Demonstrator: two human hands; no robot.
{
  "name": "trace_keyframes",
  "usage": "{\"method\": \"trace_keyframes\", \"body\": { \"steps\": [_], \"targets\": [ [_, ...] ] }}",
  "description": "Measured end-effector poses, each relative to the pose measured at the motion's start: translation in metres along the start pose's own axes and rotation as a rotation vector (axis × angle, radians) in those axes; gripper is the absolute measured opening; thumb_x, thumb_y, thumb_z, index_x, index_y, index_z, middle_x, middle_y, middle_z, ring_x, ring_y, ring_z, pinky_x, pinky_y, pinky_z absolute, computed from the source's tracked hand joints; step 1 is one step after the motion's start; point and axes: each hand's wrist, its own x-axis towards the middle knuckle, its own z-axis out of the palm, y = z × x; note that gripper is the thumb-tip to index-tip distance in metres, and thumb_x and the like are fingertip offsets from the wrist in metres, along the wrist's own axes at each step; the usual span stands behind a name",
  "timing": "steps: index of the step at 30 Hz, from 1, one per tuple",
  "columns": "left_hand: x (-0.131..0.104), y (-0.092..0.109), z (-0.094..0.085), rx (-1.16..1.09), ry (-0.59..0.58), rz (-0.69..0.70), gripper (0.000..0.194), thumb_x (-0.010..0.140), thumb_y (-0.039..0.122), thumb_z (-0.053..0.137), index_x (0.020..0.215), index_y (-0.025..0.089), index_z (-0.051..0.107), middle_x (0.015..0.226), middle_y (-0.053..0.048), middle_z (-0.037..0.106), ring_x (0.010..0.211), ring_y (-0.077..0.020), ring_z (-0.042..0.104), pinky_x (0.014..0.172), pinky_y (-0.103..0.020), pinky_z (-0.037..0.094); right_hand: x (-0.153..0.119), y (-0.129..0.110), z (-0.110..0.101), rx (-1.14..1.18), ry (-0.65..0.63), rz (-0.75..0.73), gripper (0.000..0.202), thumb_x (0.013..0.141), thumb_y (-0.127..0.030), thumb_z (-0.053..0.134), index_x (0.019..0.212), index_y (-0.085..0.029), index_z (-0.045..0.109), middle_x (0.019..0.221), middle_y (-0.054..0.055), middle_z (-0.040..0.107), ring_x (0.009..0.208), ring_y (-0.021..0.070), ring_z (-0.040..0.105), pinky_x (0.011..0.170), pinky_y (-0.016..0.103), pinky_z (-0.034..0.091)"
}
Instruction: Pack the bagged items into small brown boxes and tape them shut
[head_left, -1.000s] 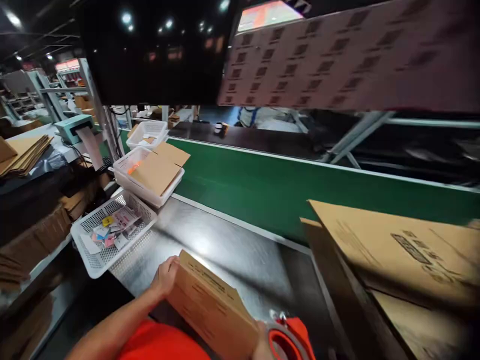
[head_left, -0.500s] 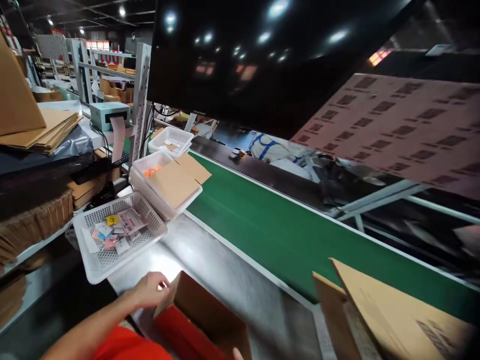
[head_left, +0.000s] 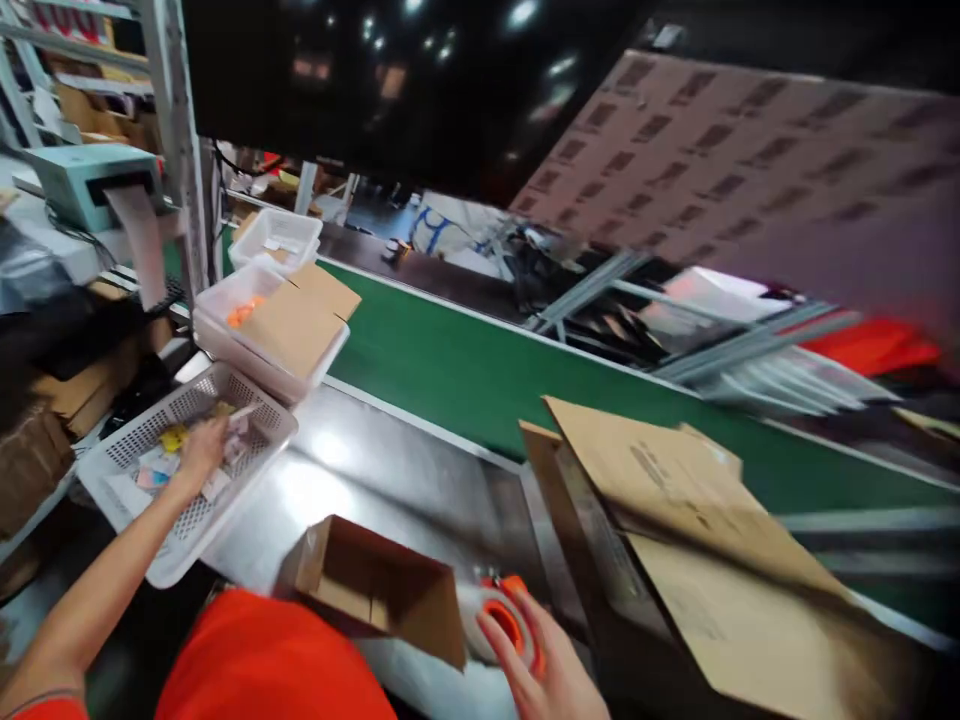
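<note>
My left hand point(head_left: 204, 446) reaches into the perforated white basket point(head_left: 274, 432), over small packets and cards; its fingertips are among them and what they pinch, if anything, is too blurred to tell. At the lower middle, my right hand point(head_left: 551, 655) is at an orange and white tape dispenser point(head_left: 504, 622), its thumb and fingers around the near side. Between the hands, an open brown cardboard box point(head_left: 375, 585) lies on the metal table point(head_left: 352, 465), close to my red clothing.
Two more white bins point(head_left: 274, 240) point(head_left: 217, 335) stand behind the basket, the nearer with cardboard on it. A green conveyor point(head_left: 442, 365) runs beyond the table. Flat cardboard point(head_left: 720, 560) leans at right. A label printer point(head_left: 94, 185) stands at left, a dark screen point(head_left: 390, 90) overhead.
My left hand has left the box and moved into the basket. My right hand has come into fuller view at the tape dispenser. The view has swung to the right.
</note>
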Motion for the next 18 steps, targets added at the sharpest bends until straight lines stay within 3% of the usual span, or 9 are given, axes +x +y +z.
{"method": "trace_keyframes", "body": {
  "steps": [2, 3, 5, 7, 9, 11, 14, 16, 18],
  "targets": [
    [-0.016, 0.022, -0.014, -0.193, 0.066, 0.202, 0.038, 0.099, 0.013, 0.045, 0.126, 0.014, 0.071, 0.128, -0.014, 0.077, 0.119, -0.0263, 0.072, 0.107, -0.044, 0.057, 0.01, -0.03, -0.004, 0.018, 0.048, 0.026, 0.056, 0.097, -0.05, 0.067, 0.143, -0.019, 0.062, 0.133, 0.018, 0.074, 0.113, 0.031, 0.078, 0.094, 0.044, 0.066],
    [-0.028, 0.038, -0.02, -0.327, 0.045, 0.325, 0.038, 0.102, 0.016, 0.044, 0.127, 0.016, 0.071, 0.128, -0.012, 0.078, 0.12, -0.0246, 0.073, 0.108, -0.042, 0.058, 0.017, -0.049, -0.003, 0.04, 0.061, -0.02, 0.066, 0.094, -0.05, 0.072, 0.15, -0.02, 0.055, 0.141, 0.018, 0.07, 0.12, 0.032, 0.074, 0.1, 0.047, 0.064],
    [-0.059, 0.072, -0.028, -0.569, -0.153, 0.579, 0.037, 0.105, 0.02, 0.044, 0.13, 0.02, 0.072, 0.127, -0.01, 0.079, 0.119, -0.0219, 0.074, 0.105, -0.036, 0.06, 0.034, -0.084, -0.001, 0.081, 0.041, -0.217, 0.078, 0.091, -0.046, 0.077, 0.158, -0.02, 0.045, 0.147, 0.019, 0.066, 0.131, 0.0336, 0.068, 0.105, 0.049, 0.061],
    [-0.088, 0.098, -0.03, -0.735, -0.364, 0.782, 0.039, 0.106, 0.02, 0.043, 0.132, 0.022, 0.072, 0.127, -0.009, 0.08, 0.118, -0.02, 0.075, 0.104, -0.033, 0.061, 0.048, -0.104, -0.001, 0.135, -0.081, -0.479, 0.06, 0.095, -0.032, 0.071, 0.15, -0.021, 0.052, 0.135, 0.015, 0.074, 0.122, 0.029, 0.073, 0.097, 0.042, 0.063],
    [-0.102, 0.101, -0.024, -0.751, -0.415, 0.835, 0.042, 0.107, 0.021, 0.044, 0.143, 0.023, 0.066, 0.138, -0.01, 0.075, 0.128, -0.0211, 0.071, 0.11, -0.036, 0.059, 0.056, -0.101, -0.005, 0.154, -0.228, -0.624, 0.032, 0.099, -0.017, 0.057, 0.128, -0.024, 0.066, 0.111, 0.008, 0.08, 0.1, 0.0215, 0.078, 0.082, 0.032, 0.064],
    [-0.097, 0.076, -0.014, -0.591, -0.317, 0.693, 0.052, 0.105, 0.029, 0.053, 0.157, 0.022, 0.053, 0.154, -0.014, 0.064, 0.143, -0.0258, 0.061, 0.12, -0.044, 0.052, 0.06, -0.075, -0.007, 0.086, -0.331, -0.602, 0.028, 0.097, -0.011, 0.049, 0.108, -0.026, 0.069, 0.094, 0.004, 0.079, 0.084, 0.0188, 0.077, 0.071, 0.029, 0.062],
    [-0.067, -0.001, -0.006, -0.085, -0.176, 0.329, 0.086, 0.089, 0.04, 0.077, 0.164, 0.019, 0.042, 0.168, -0.021, 0.045, 0.158, -0.0396, 0.039, 0.128, -0.063, 0.035, 0.061, -0.022, 0.015, -0.051, -0.418, -0.542, 0.017, 0.09, -0.016, 0.054, 0.091, -0.029, 0.066, 0.082, 0.004, 0.073, 0.071, 0.0231, 0.073, 0.06, 0.035, 0.06],
    [-0.048, -0.054, -0.004, 0.276, -0.205, 0.145, 0.109, 0.073, 0.041, 0.091, 0.166, 0.019, 0.04, 0.174, -0.025, 0.03, 0.164, -0.0492, 0.017, 0.127, -0.077, 0.02, 0.057, 0.005, 0.045, -0.1, -0.405, -0.546, 0.013, 0.084, -0.017, 0.057, 0.085, -0.03, 0.062, 0.088, 0.007, 0.073, 0.074, 0.0283, 0.073, 0.062, 0.042, 0.063],
    [-0.033, -0.092, -0.001, 0.486, -0.304, 0.034, 0.127, 0.062, 0.043, 0.097, 0.169, 0.021, 0.032, 0.178, -0.026, 0.014, 0.164, -0.0526, 0.0, 0.123, -0.083, 0.015, 0.047, 0.02, 0.078, -0.125, -0.333, -0.53, 0.015, 0.083, -0.018, 0.058, 0.091, -0.03, 0.063, 0.103, 0.013, 0.074, 0.088, 0.0355, 0.075, 0.073, 0.052, 0.066]
  ]
}}
